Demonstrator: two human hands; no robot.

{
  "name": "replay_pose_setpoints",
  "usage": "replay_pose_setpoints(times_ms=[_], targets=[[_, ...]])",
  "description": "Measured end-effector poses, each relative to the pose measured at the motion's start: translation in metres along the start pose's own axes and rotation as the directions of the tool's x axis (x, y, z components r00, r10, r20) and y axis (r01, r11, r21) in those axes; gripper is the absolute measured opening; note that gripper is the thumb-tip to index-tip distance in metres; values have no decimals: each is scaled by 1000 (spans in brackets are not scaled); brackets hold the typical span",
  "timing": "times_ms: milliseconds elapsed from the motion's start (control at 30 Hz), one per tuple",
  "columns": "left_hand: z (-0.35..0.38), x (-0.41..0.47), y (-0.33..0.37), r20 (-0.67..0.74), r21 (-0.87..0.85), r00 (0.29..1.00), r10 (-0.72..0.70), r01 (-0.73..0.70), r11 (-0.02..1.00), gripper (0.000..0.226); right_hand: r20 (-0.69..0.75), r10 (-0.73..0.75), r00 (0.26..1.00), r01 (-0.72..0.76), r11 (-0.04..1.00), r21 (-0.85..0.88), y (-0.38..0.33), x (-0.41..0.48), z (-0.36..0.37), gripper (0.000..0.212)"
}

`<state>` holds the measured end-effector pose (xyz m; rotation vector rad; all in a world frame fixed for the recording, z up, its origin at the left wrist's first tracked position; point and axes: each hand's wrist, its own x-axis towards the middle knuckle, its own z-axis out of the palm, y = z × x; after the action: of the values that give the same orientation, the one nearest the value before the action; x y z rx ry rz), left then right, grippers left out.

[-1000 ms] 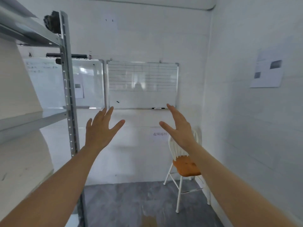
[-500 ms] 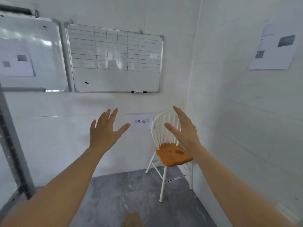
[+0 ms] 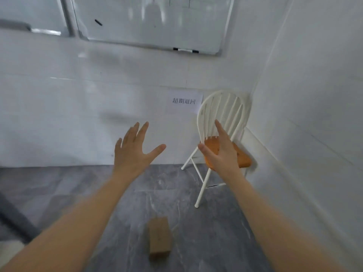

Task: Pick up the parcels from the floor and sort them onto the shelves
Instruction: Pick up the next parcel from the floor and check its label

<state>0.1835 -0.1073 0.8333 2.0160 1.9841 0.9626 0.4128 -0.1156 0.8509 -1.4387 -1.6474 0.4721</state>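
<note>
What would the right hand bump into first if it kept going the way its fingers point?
Probably the white chair: the right hand points at its spindle back. Depth is unclear, so that's a guess.

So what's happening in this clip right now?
A person is holding both bare hands out in front, fingers spread and empty: the left hand and the right hand. A small brown cardboard parcel lies on the grey floor below them, not yet touched. A white chair with an orange seat stands in the corner. No shelf surface is visible.
</note>
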Motion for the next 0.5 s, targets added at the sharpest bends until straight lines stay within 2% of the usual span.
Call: replay_pose_setpoints(times_ms=[133,500], targets=[[79,-10,-55,109,38,992,-56,52,998,100,52,84,995,-81,995,-49,78,-12,58,89],[299,-26,-202,257,88,959,-120,100,991,96,172,210,962,-169,959,-227,292,-35,208,86]])
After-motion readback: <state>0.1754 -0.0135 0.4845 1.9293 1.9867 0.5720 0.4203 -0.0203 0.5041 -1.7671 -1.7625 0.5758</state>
